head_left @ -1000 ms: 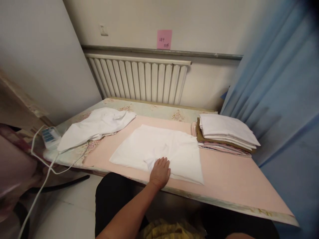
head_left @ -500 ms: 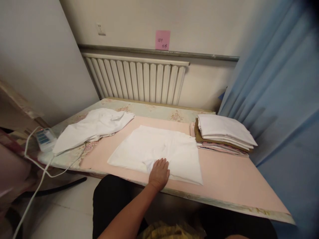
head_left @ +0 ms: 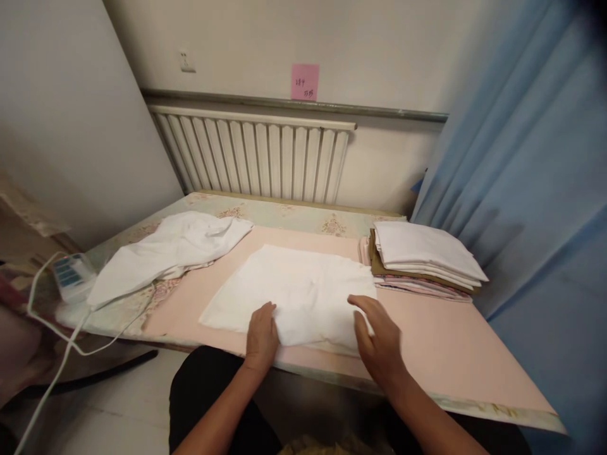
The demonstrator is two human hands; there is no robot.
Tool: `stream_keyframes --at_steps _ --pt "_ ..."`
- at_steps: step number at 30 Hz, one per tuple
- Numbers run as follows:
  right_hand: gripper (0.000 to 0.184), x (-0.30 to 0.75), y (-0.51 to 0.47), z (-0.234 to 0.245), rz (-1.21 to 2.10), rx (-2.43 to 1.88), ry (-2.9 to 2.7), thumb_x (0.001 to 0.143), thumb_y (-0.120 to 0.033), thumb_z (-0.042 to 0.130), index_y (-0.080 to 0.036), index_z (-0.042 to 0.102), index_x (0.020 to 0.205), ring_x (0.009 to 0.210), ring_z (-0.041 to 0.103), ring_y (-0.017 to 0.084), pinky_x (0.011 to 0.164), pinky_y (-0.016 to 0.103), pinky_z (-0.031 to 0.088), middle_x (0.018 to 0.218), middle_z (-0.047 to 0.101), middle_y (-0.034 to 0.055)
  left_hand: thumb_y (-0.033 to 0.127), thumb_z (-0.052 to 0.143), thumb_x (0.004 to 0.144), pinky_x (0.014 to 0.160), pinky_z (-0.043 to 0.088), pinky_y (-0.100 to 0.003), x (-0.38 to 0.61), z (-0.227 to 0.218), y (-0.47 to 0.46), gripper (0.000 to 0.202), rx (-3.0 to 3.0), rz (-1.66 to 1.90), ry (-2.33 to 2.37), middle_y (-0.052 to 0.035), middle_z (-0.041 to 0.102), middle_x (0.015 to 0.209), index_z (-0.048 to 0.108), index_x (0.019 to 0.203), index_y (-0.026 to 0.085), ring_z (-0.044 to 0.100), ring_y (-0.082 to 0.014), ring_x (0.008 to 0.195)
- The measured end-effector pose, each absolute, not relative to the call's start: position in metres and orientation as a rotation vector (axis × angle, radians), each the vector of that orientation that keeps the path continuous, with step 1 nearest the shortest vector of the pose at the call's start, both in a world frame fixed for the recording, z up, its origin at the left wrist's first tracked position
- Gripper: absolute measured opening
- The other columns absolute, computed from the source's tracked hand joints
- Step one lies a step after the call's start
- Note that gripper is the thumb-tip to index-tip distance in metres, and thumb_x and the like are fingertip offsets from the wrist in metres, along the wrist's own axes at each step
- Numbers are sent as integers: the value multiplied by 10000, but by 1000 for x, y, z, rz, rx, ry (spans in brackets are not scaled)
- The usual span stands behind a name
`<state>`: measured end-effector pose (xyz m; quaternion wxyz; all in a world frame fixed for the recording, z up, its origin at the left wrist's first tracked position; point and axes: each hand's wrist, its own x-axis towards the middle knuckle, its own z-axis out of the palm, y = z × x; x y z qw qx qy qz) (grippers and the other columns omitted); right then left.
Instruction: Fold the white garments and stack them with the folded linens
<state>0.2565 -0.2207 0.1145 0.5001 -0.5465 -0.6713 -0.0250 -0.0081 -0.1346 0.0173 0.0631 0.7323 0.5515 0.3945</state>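
A white cloth (head_left: pixel 294 294) lies spread flat on the pink pad (head_left: pixel 427 354) in front of me. My left hand (head_left: pixel 260 335) rests on the cloth's near edge, fingers curled over the fabric. At the cloth's near right corner is my right hand (head_left: pixel 377 338), fingers stretched out, touching or just above it. Whether the left hand pinches the fabric or only presses it is hard to see.
A crumpled white garment (head_left: pixel 165 253) lies at the left. A stack of folded cloths (head_left: pixel 422 256) sits at the right. An iron base with white cord (head_left: pixel 69 278) stands at the table's left end. A radiator (head_left: pixel 256 155) runs behind; a blue curtain (head_left: pixel 526 164) hangs right.
My left hand slid left along the cloth's near edge. My right hand has come into view and reached the cloth's near right corner. The view shifted slightly.
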Motion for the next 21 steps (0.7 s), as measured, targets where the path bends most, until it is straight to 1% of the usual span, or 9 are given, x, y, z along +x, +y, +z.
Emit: stream_keyframes --at_steps 2,4,6,8,11,16,18,21 --pt "341 270 -196 83 -128 -1443 -1776 957 -305 404 -176 622 1186 1170 560 276 995 472 467 1243 611 145 76 376 818 1026 440 -468 -23 18 -126 397 2147 1097 1699 -125 655 1138 623 1120 148 562 -252 1118" --pt "388 286 -177 45 -221 -1583 -1926 960 -279 354 -116 610 1201 1256 498 287 1041 483 422 1297 576 183 40 393 770 1001 457 -447 -31 20 -121 416 2146 1035 1668 -102 679 1079 648 1077 161 584 -239 1065" --pt "382 297 -168 12 -288 -1682 -2009 957 -249 355 -119 594 1224 1308 444 283 1082 498 365 1333 554 172 19 413 736 984 466 -428 -33 21 -118 440 2154 998 1632 -73 691 1052 658 1061 187 592 -223 1039" --pt "370 303 -166 -8 -336 -1740 -2054 957 -234 373 -130 577 1248 1336 408 278 1110 500 316 1369 528 154 15 440 719 966 471 -412 -33 23 -117 440 2154 955 1601 -52 696 1026 664 1047 205 591 -213 1025" --pt "360 303 -169 -13 -365 -1770 -2083 958 -227 393 -132 569 1257 1341 401 281 1115 493 300 1391 509 146 20 477 716 922 480 -379 -30 24 -115 414 2144 900 1570 -38 692 973 671 1025 214 590 -201 990" --pt "353 298 -170 -3 -359 -1780 -2074 954 -214 404 -133 571 1254 1338 405 273 1117 483 296 1385 514 146 24 443 745 840 478 -325 -26 30 -111 427 2051 842 1620 -34 626 868 668 1050 220 594 -171 859" --pt "351 298 -170 -2 -351 -1787 -2065 949 -210 412 -134 573 1252 1335 410 269 1119 474 294 1381 519 144 38 436 759 849 460 -315 -25 34 -110 418 1985 808 1656 -28 612 863 664 1052 231 587 -171 870" --pt "344 298 -170 -1 -344 -1796 -2060 943 -203 421 -134 584 1238 1329 420 270 1119 471 297 1378 522 144 56 437 766 856 439 -305 -26 40 -109 398 1876 737 1709 -14 627 873 650 1043 246 582 -172 883"
